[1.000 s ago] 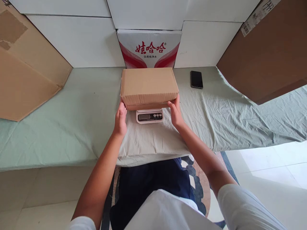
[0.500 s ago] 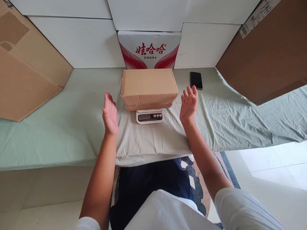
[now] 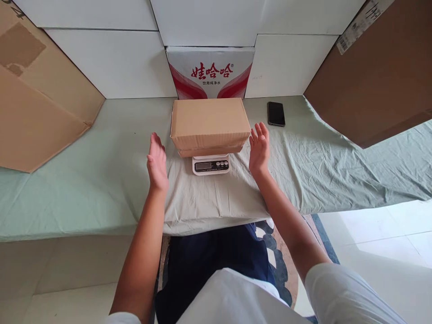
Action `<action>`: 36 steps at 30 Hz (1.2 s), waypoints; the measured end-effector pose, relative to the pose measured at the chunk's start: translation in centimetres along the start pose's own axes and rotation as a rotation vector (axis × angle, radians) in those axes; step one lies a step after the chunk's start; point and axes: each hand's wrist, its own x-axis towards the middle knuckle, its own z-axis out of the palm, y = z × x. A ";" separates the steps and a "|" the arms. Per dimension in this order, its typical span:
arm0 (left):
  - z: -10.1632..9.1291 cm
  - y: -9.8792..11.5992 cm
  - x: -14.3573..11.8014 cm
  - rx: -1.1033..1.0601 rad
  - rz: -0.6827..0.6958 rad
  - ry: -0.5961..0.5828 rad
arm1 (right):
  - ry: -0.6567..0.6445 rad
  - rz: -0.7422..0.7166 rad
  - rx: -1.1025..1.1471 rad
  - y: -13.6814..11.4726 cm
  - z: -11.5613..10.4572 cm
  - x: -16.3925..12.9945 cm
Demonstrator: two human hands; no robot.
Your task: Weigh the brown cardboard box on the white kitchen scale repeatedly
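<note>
Two open hands flank a closed cardboard box [image 3: 209,123] resting on a small white digital scale [image 3: 211,164] at the middle of a desk [image 3: 84,180] draped in pale green cloth. The left hand [image 3: 157,163] stands just beside the box's near left corner, palm turned inward and fingers straight, touching nothing; the right hand [image 3: 259,148] mirrors it just off the near right corner, fingers spread, also empty. The box sits alone on the scale, overhanging the platform so that only the display and button strip show at its near edge. Judged from this pose, the weighing step is in hand, with the load left free of any touch; reading the display, too small to make out here, would call for both palms to stay apart from the box. The box is plain brown corrugated board, rectangular, with crisp edges and a flap seam along its near face. The cloth lies wrinkled, creased most to the right of the scale. Behind the box stands a white carton with red printing [image 3: 209,72], set against flat white panels along the far side. A dark, glossy phone [image 3: 276,113] lies face up to the far right of the box. Large sheets of brown cardboard lean in at the far left [image 3: 37,99] and far right [image 3: 381,76] of the desk.
</note>
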 end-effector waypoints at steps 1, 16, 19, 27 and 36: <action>0.0 -0.1 0.0 0.002 0.000 -0.002 | 0.001 0.005 0.003 0.0 0.0 0.0; -0.5 -0.9 0.3 0.134 0.006 -0.030 | -0.024 0.007 -0.023 0.3 0.2 -0.1; -0.5 -0.9 0.2 0.155 0.012 -0.041 | -0.028 0.002 -0.044 0.3 0.2 -0.1; -0.5 -0.7 0.2 0.131 0.004 -0.046 | -0.055 -0.007 -0.061 0.3 0.2 -0.2; -0.4 -0.7 0.1 0.125 0.005 -0.043 | -0.068 -0.004 -0.034 0.5 0.2 -0.2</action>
